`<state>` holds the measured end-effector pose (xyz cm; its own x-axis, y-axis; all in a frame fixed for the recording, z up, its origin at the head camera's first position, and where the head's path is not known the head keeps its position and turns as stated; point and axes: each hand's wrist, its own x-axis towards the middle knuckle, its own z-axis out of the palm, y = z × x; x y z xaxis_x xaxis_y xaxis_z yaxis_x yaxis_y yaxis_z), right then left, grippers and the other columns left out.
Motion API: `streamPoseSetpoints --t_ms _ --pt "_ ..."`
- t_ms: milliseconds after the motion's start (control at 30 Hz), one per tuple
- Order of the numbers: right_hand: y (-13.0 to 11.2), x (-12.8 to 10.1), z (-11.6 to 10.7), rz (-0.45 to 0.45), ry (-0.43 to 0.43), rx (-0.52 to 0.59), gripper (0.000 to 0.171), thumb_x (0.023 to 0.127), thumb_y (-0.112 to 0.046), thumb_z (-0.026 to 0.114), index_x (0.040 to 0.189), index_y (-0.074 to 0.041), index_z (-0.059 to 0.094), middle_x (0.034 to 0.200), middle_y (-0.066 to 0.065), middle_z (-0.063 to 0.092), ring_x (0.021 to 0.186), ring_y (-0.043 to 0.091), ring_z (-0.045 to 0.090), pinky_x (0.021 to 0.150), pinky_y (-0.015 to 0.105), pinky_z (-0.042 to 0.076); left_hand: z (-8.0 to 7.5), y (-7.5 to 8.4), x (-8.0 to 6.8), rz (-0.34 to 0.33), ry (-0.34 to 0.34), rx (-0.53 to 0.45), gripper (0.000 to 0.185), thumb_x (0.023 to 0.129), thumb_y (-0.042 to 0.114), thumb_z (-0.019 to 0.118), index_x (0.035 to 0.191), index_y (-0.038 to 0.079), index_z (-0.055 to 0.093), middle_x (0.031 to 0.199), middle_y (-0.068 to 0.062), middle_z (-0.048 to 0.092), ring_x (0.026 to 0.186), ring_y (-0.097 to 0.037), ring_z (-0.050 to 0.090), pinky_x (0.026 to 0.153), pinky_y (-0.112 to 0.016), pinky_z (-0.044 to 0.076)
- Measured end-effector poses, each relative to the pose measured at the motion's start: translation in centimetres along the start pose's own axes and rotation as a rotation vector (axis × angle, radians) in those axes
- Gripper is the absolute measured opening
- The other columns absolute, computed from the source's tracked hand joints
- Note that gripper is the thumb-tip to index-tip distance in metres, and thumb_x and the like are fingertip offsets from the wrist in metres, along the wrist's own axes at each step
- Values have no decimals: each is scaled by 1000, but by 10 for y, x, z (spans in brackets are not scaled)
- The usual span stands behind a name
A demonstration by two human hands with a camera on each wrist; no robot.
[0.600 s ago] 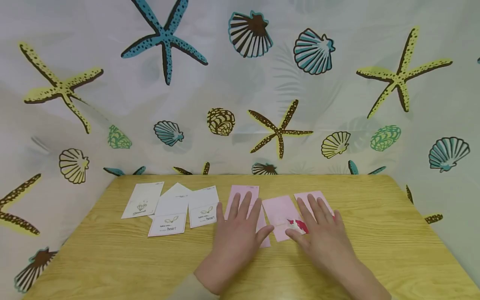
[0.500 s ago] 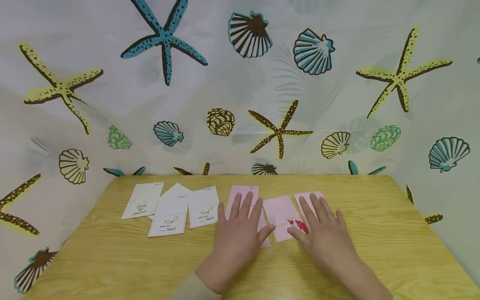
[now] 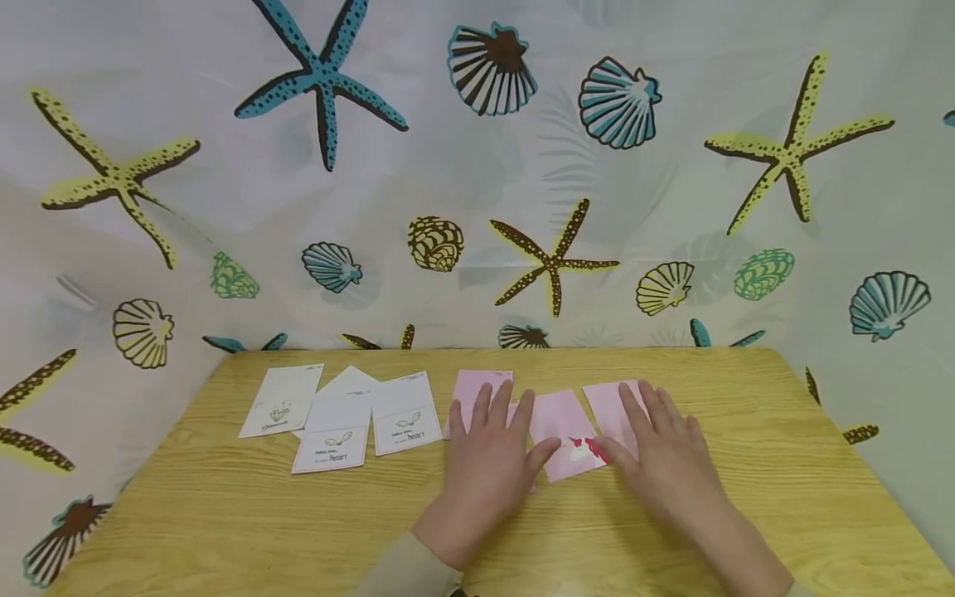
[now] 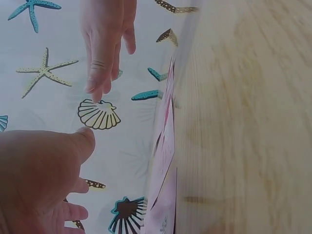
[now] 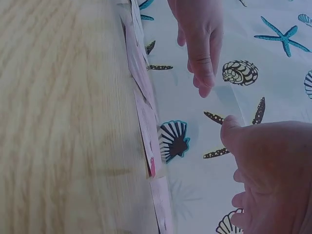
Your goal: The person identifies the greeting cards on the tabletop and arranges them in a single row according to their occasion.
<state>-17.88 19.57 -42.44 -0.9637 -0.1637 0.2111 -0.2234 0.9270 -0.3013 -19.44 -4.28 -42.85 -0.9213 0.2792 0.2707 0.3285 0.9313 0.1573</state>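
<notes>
Pink cards lie side by side on the wooden table. My left hand (image 3: 488,464) hovers over the left pink card (image 3: 468,390), fingers spread, and hides its lower part. The middle pink card (image 3: 558,419), with a red and white picture near its lower edge, shows between the hands. Above the right pink card (image 3: 608,406) is my right hand (image 3: 671,473), its fingers extended and covering much of that card. Both wrist views show a gap between the hands and the cards; neither the left hand (image 4: 39,170) nor the right hand (image 5: 278,170) holds anything.
Several white cards (image 3: 406,406) with gold and black print lie to the left, some overlapping. The wooden table (image 3: 261,522) ends at a hanging cloth (image 3: 507,166) printed with starfish and shells, which also runs along both sides.
Both hands have shifted to the right over the pink cards, uncovering more of the left one's top and covering more of the right one. The cards lie as before; the head view has turned slightly.
</notes>
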Motion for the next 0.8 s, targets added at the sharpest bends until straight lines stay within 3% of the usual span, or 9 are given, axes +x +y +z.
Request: streamPoseSetpoints --t_ms 467,800 --pt "20 9 -5 71 -43 51 84 113 -56 54 172 -1 31 174 31 29 162 54 21 122 80 19 16 23 17 1 0 -36 69 110 61 60 159 12 59 160 -15 55 150 -42 47 121 -74 30" --pt "33 13 -6 87 -45 92 84 114 -55 54 171 3 31 174 32 29 162 54 22 124 77 20 27 39 30 -2 4 -98 66 109 56 64 157 10 62 152 -12 61 141 -38 54 117 -65 38"
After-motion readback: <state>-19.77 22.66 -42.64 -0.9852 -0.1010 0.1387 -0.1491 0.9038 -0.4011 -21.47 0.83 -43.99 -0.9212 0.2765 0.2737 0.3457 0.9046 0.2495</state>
